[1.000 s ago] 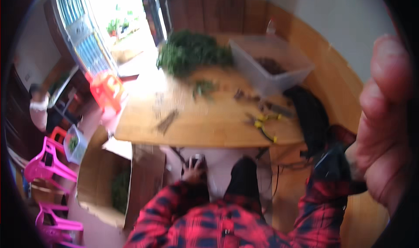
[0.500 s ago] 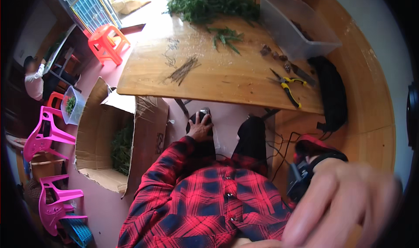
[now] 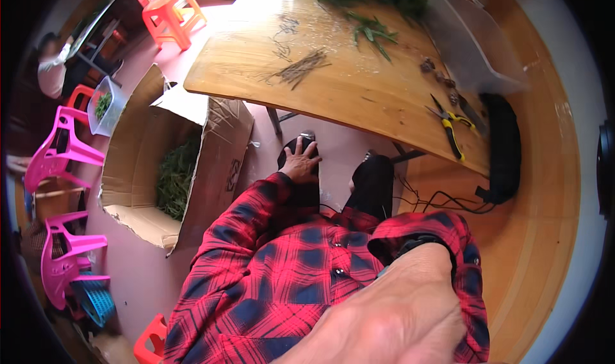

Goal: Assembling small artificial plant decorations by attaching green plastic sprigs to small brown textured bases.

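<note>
My left hand (image 3: 300, 162) lies on my left knee with its fingers spread, holding nothing. Close to the camera, in front of my chest, is my right hand (image 3: 384, 319); its back shows large and blurred, and the fingers run out of the lower edge, hidden. A dark band circles that wrist under the plaid cuff. Past my knees is the wooden table (image 3: 237, 69). On it lie a bundle of thin brown stems (image 3: 301, 68), green sprigs (image 3: 371, 32), several pine cones (image 3: 442, 79) and yellow-handled pliers (image 3: 451, 124).
An open cardboard box (image 3: 221, 140) with greenery (image 3: 179, 178) stands left of my legs. Pink chairs (image 3: 67, 149) and a red stool (image 3: 173, 17) are further left. A clear plastic bin (image 3: 471, 44) and a black pouch (image 3: 503, 146) are at the table's right. Cables (image 3: 442, 204) hang below.
My right hand has moved from the lower right toward the middle, in front of my chest. The view has shifted, so the table appears higher and further right. My left hand stays on the knee.
</note>
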A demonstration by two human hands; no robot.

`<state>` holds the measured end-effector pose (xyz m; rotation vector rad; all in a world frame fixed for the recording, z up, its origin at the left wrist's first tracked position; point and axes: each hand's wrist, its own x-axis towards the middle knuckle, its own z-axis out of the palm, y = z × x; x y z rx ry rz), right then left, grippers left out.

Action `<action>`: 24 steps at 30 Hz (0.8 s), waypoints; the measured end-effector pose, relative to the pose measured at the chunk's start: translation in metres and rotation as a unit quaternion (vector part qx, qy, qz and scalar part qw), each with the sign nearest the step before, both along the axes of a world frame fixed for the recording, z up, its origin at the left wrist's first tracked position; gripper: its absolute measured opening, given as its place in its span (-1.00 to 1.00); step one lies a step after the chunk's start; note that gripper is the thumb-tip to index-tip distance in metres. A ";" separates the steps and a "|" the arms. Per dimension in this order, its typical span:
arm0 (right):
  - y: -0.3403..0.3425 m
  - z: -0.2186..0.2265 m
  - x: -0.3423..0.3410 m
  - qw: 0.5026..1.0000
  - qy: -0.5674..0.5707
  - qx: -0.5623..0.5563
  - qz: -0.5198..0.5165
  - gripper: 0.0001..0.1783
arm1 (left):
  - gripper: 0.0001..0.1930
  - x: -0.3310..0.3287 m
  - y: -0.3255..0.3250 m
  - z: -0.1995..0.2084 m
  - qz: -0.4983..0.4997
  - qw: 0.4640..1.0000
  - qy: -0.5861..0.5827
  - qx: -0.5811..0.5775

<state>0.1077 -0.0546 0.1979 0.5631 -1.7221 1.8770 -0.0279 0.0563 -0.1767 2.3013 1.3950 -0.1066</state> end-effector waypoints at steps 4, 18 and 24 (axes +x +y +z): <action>0.028 -0.009 -0.015 0.991 -0.058 0.080 -0.094 -0.69 | -0.22 -0.013 -0.016 -0.008 0.025 1.000 0.004 -0.006; 0.172 -0.141 -0.034 0.510 -0.357 0.532 -0.574 -0.53 | -0.24 -0.010 -0.014 0.003 0.018 1.000 -0.009 -0.023; 0.167 -0.156 -0.017 0.510 -0.325 0.523 -0.601 -0.51 | -0.23 -0.014 -0.013 0.003 0.022 0.999 -0.015 -0.033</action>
